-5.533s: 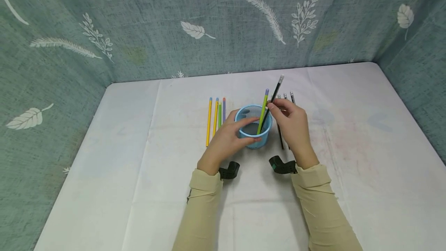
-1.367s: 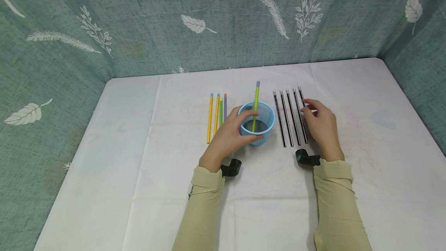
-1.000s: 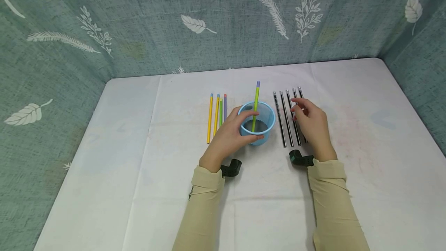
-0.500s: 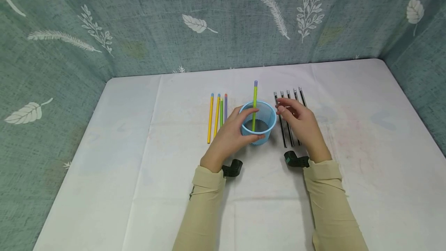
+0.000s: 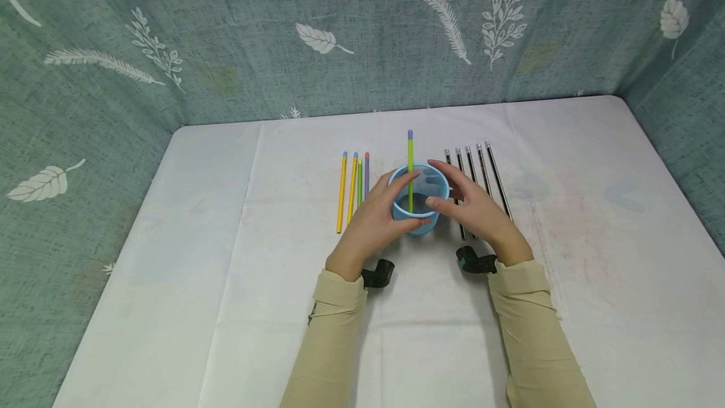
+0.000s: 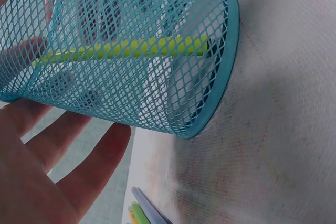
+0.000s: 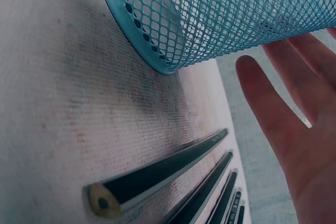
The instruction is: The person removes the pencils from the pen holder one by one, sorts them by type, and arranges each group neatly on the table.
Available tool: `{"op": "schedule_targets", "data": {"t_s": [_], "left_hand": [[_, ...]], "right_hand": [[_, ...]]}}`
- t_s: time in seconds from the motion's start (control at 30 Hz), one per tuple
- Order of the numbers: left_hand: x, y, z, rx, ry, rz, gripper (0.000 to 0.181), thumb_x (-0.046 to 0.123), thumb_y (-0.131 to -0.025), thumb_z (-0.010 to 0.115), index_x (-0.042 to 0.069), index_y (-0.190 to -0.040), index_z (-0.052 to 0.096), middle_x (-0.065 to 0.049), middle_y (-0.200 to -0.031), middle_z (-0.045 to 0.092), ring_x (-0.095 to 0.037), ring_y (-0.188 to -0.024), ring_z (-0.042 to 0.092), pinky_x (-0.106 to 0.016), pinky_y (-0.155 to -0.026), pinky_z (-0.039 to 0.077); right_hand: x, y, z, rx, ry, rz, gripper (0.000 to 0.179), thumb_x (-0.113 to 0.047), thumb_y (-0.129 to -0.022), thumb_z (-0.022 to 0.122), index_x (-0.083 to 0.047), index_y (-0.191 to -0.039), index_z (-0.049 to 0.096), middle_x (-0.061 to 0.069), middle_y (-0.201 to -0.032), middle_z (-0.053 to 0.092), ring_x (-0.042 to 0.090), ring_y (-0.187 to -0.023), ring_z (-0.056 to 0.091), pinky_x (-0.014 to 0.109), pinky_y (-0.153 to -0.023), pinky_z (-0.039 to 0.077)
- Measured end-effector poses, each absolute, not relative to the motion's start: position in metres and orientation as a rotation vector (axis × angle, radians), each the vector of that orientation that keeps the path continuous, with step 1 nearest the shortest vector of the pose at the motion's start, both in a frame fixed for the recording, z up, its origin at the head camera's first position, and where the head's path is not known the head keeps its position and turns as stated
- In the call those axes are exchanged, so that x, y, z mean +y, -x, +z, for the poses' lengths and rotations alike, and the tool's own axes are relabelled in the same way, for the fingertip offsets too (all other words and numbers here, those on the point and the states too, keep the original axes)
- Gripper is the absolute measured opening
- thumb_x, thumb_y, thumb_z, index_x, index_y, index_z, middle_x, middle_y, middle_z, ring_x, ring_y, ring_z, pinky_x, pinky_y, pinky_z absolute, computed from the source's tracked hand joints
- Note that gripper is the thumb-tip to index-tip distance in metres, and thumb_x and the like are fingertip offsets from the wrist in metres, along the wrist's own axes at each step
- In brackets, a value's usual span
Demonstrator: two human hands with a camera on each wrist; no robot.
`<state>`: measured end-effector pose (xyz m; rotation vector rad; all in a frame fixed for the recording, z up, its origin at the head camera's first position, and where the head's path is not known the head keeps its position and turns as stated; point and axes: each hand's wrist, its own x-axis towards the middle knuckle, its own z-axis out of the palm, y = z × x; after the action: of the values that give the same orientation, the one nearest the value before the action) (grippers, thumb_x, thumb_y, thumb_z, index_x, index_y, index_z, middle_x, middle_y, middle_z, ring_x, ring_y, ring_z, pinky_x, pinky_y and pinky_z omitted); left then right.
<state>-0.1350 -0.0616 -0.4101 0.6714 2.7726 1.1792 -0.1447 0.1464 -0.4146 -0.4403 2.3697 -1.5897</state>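
A light-blue mesh pencil cup (image 5: 421, 230) stands mid-table. One lime-green pencil (image 5: 410, 150) with a purple end stands nearly upright inside it, against the left side. My left hand (image 5: 370, 216) grips the cup from the left, thumb at the front and index finger over the rim by the pencil. From the right, my right hand (image 5: 481, 209) reaches round the cup, thumb at the near rim and fingers at the far side; its lowest finger stands off the mesh in the right wrist view. Several black pencils (image 5: 498, 178) lie in a row beneath and beside the right hand.
Left of the cup, two yellow pencils (image 5: 342, 194), a green pencil (image 5: 359, 181) and a purple pencil (image 5: 367, 172) lie side by side, partly behind the left hand. A white cloth (image 5: 272, 269) covers the table. Blue-green leaf-patterned curtains (image 5: 362, 30) hang round it.
The black pencil that stood in the cup now lies in the right row. My right hand has moved left from that row onto the cup. The lime-green pencil has swung left.
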Motion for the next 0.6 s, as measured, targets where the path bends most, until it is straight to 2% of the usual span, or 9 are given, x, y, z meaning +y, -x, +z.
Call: {"op": "schedule_targets", "data": {"t_s": [0.2,0.37,0.5,0.6], "left_hand": [[-0.0599,0.1355,-0.4101,2.848,-0.742,1.154,0.075,0.045,-0.078,0.069,0.026,-0.141,0.035,0.011,-0.152,0.015,-0.015,-0.136,0.024,-0.041,-0.102,0.036],[-0.0595,0.1353,-0.4086,2.883,-0.766,1.104,0.079,0.045,-0.078,0.069,0.021,-0.144,0.032,0.009,-0.151,0.016,-0.014,-0.137,0.022,-0.038,-0.105,0.033],[-0.063,0.1352,-0.4073,2.867,-0.767,1.08,0.082,0.049,-0.078,0.067,0.022,-0.145,0.028,0.007,-0.152,0.017,-0.015,-0.137,0.023,-0.039,-0.105,0.033],[-0.0665,0.1349,-0.4067,2.817,-0.728,1.109,0.083,0.055,-0.077,0.064,0.027,-0.145,0.026,0.01,-0.152,0.016,-0.013,-0.138,0.019,-0.042,-0.105,0.033]], "right_hand": [[0.1456,0.1436,-0.4131,2.339,0.412,-1.59,0.07,-0.039,-0.086,0.061,-0.04,-0.143,0.021,0.001,-0.143,0.034,0.028,-0.123,0.044,0.051,-0.091,0.042],[0.1455,0.143,-0.412,2.329,0.404,-1.604,0.07,-0.039,-0.086,0.062,-0.04,-0.143,0.021,-0.001,-0.142,0.035,0.026,-0.118,0.047,0.049,-0.09,0.042],[0.1452,0.1422,-0.4113,2.312,0.395,-1.599,0.069,-0.04,-0.086,0.061,-0.043,-0.142,0.021,0.001,-0.142,0.035,0.026,-0.117,0.048,0.05,-0.09,0.042],[0.1452,0.1415,-0.4112,2.303,0.395,-1.591,0.068,-0.04,-0.087,0.061,-0.046,-0.141,0.02,0.0,-0.146,0.029,0.026,-0.121,0.045,0.052,-0.093,0.039]]}}
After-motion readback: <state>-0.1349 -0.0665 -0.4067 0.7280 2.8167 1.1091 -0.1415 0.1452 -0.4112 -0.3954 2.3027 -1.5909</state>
